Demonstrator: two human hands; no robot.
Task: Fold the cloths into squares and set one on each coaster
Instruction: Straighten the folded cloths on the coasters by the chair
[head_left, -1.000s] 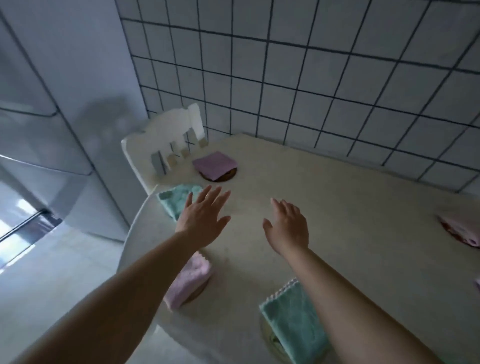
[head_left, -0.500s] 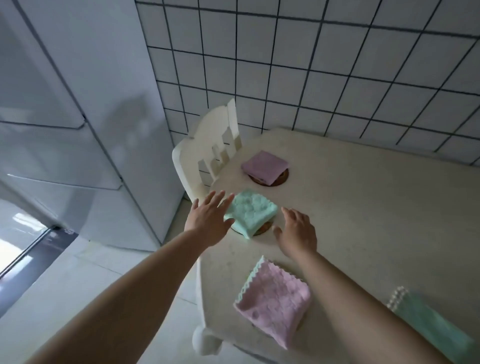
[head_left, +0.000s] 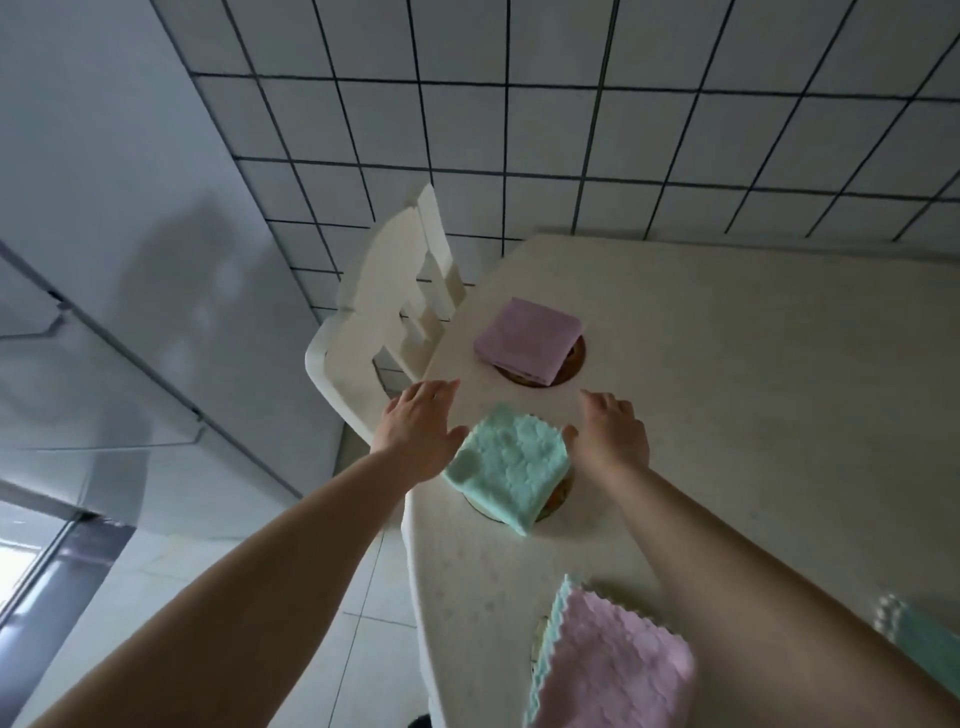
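Note:
A folded mint-green cloth (head_left: 511, 463) lies on a round brown coaster (head_left: 555, 498) near the table's left edge. My left hand (head_left: 418, 428) is open at the cloth's left side, thumb by its corner. My right hand (head_left: 610, 432) is open at the cloth's right side, thumb touching its edge. Beyond them a folded smooth pink cloth (head_left: 530, 338) rests on another coaster (head_left: 570, 359). Near the bottom a fluffy pink cloth (head_left: 615, 670) covers a third coaster. My right forearm hides part of a green cloth (head_left: 922, 649) at the lower right.
The cream table (head_left: 753, 374) stands against a white tiled wall (head_left: 571, 114). A white chair (head_left: 387, 317) is pushed up to the table's far left corner. Grey cabinet doors (head_left: 104, 260) fill the left side, with pale floor (head_left: 260, 597) below.
The view has swung left and closer to the green cloth. Both hands have come in from above the bare table to either side of the green cloth.

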